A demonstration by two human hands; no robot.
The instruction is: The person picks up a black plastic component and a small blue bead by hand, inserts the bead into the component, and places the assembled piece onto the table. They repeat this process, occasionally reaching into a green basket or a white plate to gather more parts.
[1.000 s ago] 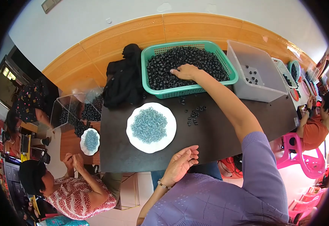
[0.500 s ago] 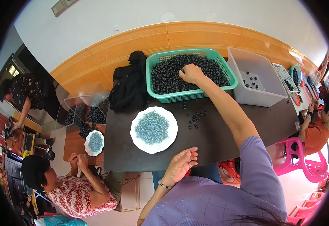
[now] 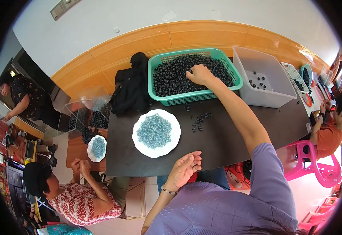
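A green plastic basket (image 3: 196, 97) full of small black ring-like pieces (image 3: 175, 76) stands against the wall. My right hand (image 3: 202, 76) reaches into it, fingers bent down at the pieces; what the fingertips hold, if anything, is hidden. In front of my body, past the table's near edge, my left hand (image 3: 184, 171) is held palm up. Its fingers are loosely curled and apart, with nothing visible in them. Nearest to it is a white scalloped plate (image 3: 157, 153) heaped with tiny pale blue beads (image 3: 154, 131). Several loose black pieces (image 3: 197, 124) lie on the dark table (image 3: 218, 147).
Right of the basket is a clear plastic bin (image 3: 268, 94) with several black pieces inside. A black garment (image 3: 130, 86) lies left of the basket. At left sits a co-worker (image 3: 81, 199) beside a small white plate (image 3: 98, 158); another person (image 3: 30, 100) stands behind.
The view has shifted slightly, moving the table's things a little left and up. My right hand stays in the basket. The standing person at far left has straightened up somewhat.
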